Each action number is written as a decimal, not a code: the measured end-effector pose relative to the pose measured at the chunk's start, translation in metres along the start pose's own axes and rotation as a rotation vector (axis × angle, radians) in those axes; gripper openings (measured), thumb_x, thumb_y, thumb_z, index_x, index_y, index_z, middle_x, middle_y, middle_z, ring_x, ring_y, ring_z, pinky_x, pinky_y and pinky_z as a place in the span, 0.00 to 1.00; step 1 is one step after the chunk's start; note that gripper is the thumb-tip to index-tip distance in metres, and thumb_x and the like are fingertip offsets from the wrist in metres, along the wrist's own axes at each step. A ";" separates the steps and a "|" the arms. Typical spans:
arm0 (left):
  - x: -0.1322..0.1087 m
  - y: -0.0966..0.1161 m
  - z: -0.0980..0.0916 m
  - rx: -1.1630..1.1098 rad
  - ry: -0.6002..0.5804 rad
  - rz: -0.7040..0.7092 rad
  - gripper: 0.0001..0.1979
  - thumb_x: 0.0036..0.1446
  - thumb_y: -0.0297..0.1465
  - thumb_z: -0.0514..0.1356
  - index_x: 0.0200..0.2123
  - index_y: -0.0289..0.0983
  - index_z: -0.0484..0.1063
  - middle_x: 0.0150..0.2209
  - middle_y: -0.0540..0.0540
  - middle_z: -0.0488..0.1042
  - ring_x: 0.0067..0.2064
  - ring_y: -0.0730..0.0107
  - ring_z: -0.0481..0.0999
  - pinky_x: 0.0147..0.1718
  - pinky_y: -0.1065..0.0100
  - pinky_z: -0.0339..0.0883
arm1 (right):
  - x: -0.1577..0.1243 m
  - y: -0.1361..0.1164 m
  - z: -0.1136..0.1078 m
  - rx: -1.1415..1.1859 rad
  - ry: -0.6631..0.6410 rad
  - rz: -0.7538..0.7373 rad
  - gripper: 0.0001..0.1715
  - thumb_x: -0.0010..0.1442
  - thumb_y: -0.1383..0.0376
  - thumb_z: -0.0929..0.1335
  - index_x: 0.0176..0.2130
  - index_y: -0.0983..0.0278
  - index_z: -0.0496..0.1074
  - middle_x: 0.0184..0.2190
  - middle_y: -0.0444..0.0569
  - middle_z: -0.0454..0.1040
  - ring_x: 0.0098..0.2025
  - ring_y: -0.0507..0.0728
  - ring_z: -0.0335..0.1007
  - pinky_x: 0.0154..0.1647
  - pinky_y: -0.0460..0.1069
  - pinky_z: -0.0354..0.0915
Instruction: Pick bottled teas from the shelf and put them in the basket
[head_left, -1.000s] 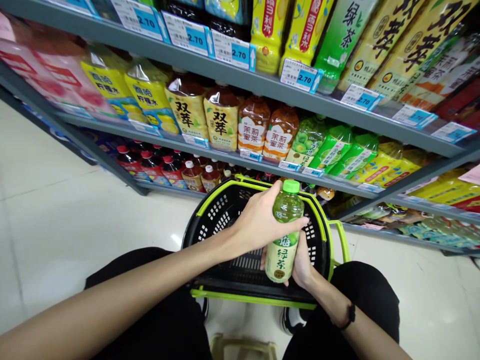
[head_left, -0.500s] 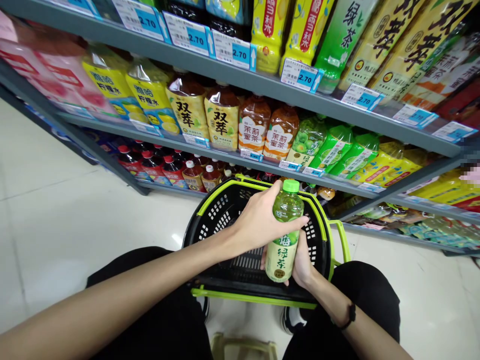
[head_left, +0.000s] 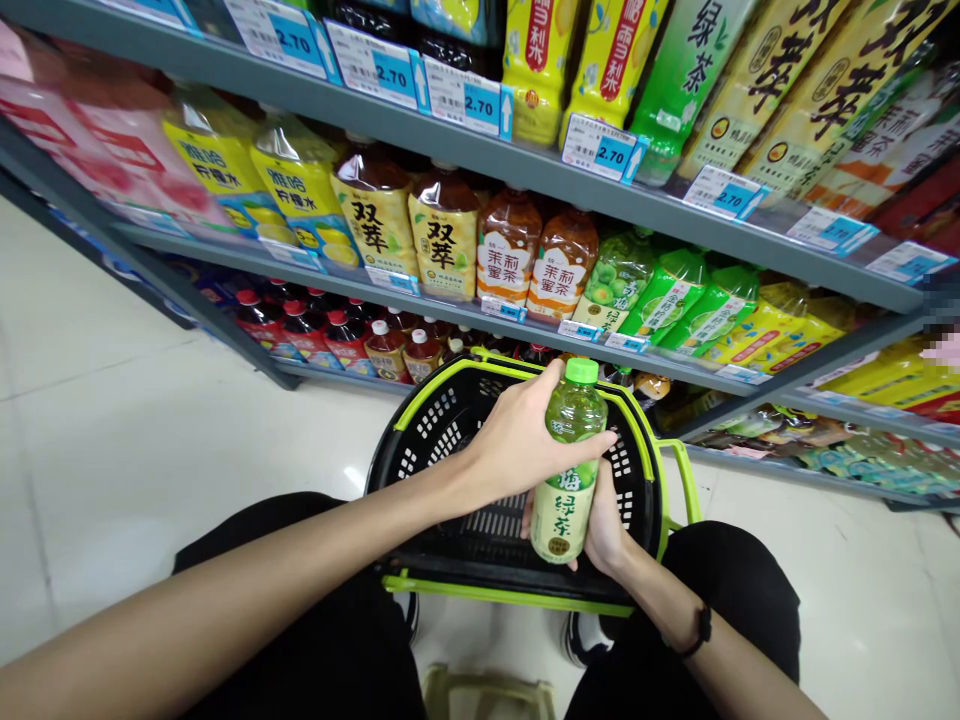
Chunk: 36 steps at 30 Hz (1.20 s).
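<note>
Both my hands hold a bottle of green tea (head_left: 564, 515) with a bright green cap and a pale label, tilted a little over a black shopping basket (head_left: 431, 440). My left hand (head_left: 517, 435) wraps the upper part from the left, its thumb lying across the front of the bottle. Lower down, my right hand (head_left: 604, 525) grips the bottle from behind and the right side; most of its fingers are hidden behind the bottle. The basket has lime-green trim and stands between my knees.
Ahead runs a grey shelf rack (head_left: 420, 275) packed with drink bottles. Price tags (head_left: 604, 150) line its edges. A basket handle (head_left: 682, 485) sticks out on the right. Below the basket, part of a yellowish stool (head_left: 487, 685) shows between my shoes on the pale floor (head_left: 112, 420).
</note>
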<state>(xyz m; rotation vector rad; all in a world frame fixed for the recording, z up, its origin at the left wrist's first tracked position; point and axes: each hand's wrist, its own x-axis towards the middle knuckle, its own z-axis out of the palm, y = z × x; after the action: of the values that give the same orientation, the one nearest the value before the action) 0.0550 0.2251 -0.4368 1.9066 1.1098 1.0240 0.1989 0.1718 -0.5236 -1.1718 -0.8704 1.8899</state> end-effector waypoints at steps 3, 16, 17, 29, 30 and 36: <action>0.000 -0.001 0.001 -0.018 0.006 0.001 0.25 0.53 0.45 0.72 0.44 0.38 0.66 0.41 0.46 0.81 0.40 0.59 0.80 0.43 0.59 0.72 | 0.000 -0.001 0.001 -0.006 -0.001 -0.002 0.56 0.47 0.18 0.54 0.24 0.63 0.77 0.23 0.58 0.77 0.33 0.65 0.79 0.26 0.52 0.69; 0.000 -0.002 0.001 -0.022 0.004 -0.005 0.24 0.53 0.45 0.72 0.42 0.39 0.66 0.39 0.46 0.80 0.39 0.59 0.79 0.42 0.59 0.72 | 0.002 0.002 -0.002 -0.018 0.001 0.002 0.57 0.47 0.18 0.52 0.24 0.62 0.75 0.22 0.58 0.76 0.31 0.64 0.78 0.26 0.52 0.69; 0.000 -0.002 0.002 -0.024 0.005 -0.004 0.25 0.53 0.46 0.72 0.42 0.39 0.66 0.39 0.47 0.80 0.38 0.60 0.79 0.41 0.59 0.72 | 0.002 0.002 -0.002 -0.020 0.003 0.004 0.57 0.47 0.18 0.52 0.24 0.62 0.75 0.22 0.58 0.76 0.30 0.64 0.78 0.25 0.52 0.69; 0.001 -0.003 0.001 -0.010 0.013 -0.001 0.26 0.53 0.46 0.72 0.46 0.38 0.67 0.39 0.47 0.80 0.38 0.60 0.80 0.41 0.59 0.72 | 0.003 0.006 -0.006 -0.023 -0.012 -0.003 0.56 0.50 0.20 0.51 0.25 0.62 0.76 0.22 0.56 0.76 0.24 0.60 0.74 0.27 0.53 0.70; 0.001 -0.003 0.001 -0.013 0.010 -0.003 0.26 0.53 0.46 0.72 0.46 0.38 0.68 0.39 0.46 0.81 0.39 0.59 0.80 0.42 0.59 0.72 | 0.003 0.006 -0.006 -0.022 -0.011 0.001 0.56 0.50 0.20 0.52 0.26 0.62 0.76 0.22 0.56 0.76 0.23 0.59 0.73 0.27 0.53 0.70; 0.001 -0.004 0.002 -0.014 0.007 -0.013 0.26 0.53 0.46 0.72 0.46 0.38 0.68 0.39 0.46 0.81 0.39 0.59 0.80 0.41 0.59 0.72 | 0.003 0.005 -0.005 -0.022 0.003 0.015 0.56 0.51 0.21 0.51 0.26 0.63 0.76 0.22 0.57 0.76 0.24 0.60 0.73 0.29 0.54 0.70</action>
<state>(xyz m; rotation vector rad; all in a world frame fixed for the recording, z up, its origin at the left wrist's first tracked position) 0.0554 0.2271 -0.4407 1.8834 1.1154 1.0296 0.2019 0.1725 -0.5304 -1.1970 -0.8847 1.8947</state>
